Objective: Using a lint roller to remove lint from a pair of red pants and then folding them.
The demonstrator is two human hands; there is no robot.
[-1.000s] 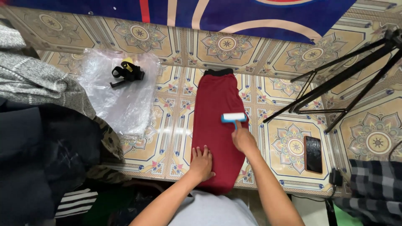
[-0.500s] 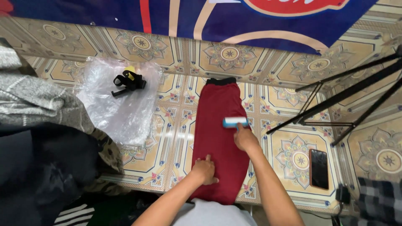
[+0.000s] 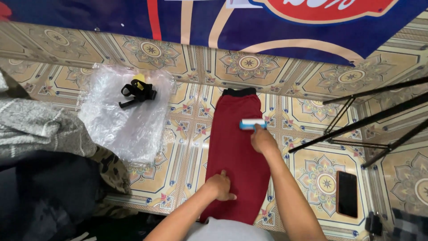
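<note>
Your right hand (image 3: 263,140) grips the lint roller (image 3: 253,124) on the red trousers (image 3: 238,147); your left hand (image 3: 220,185) presses flat, released, nearer.

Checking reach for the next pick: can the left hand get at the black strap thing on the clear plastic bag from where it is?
Probably yes. The left hand lies flat on the red garment; the black strap item sits uncovered on the plastic bag, up and to the left, with only tiled floor between. It looks like a long stretch.

Lint roller (image 3: 253,124) held in right grip (image 3: 263,140), set on garment (image 3: 238,151) spread on floor (image 3: 187,147). Left grip (image 3: 220,186) pressed on garment nearer the person. Plastic sheet (image 3: 122,118) well left; phone (image 3: 347,193) right, tripod legs (image 3: 370,129) beyond it.
</note>
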